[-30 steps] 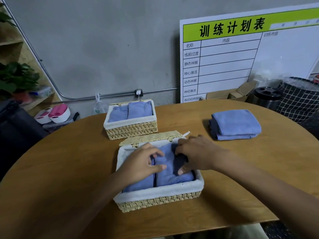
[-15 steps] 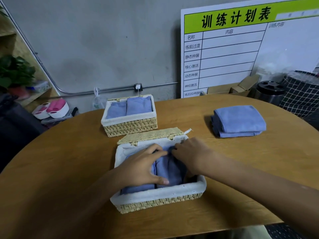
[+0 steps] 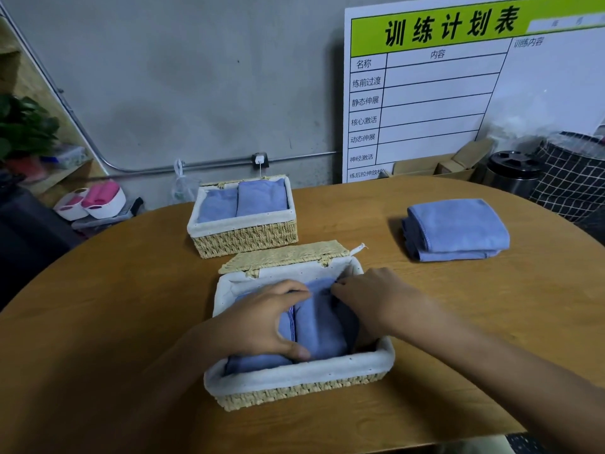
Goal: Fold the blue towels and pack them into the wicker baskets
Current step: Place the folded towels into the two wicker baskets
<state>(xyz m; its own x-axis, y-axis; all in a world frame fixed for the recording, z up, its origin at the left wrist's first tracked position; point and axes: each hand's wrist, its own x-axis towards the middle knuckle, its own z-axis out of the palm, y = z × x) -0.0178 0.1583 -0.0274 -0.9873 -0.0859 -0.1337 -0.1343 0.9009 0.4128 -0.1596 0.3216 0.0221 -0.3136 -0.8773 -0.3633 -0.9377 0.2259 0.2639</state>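
Observation:
The near wicker basket [image 3: 294,378] with a white liner sits in front of me, its lid [image 3: 284,255] folded back. Two folded blue towels lie side by side in it. My left hand [image 3: 258,322] presses flat on the left towel [image 3: 255,362], thumb touching the right towel [image 3: 319,326]. My right hand [image 3: 376,299] curls its fingers down over that right towel's far edge by the basket's right wall; its fingertips are hidden. The far basket [image 3: 244,239] holds two folded towels [image 3: 258,198]. A stack of folded blue towels [image 3: 455,227] lies at the right.
All of this sits on a round wooden table [image 3: 114,322]. Behind it, a white schedule board [image 3: 425,103] leans on the grey wall, beside cardboard boxes, a metal bin [image 3: 510,172] and a checked hamper [image 3: 573,178]. A shelf with a plant [image 3: 26,129] stands at the left.
My right hand has moved toward the far right corner of the near basket and pushed the right towel lower. My left hand has stayed on the left towel. The view has shifted slightly.

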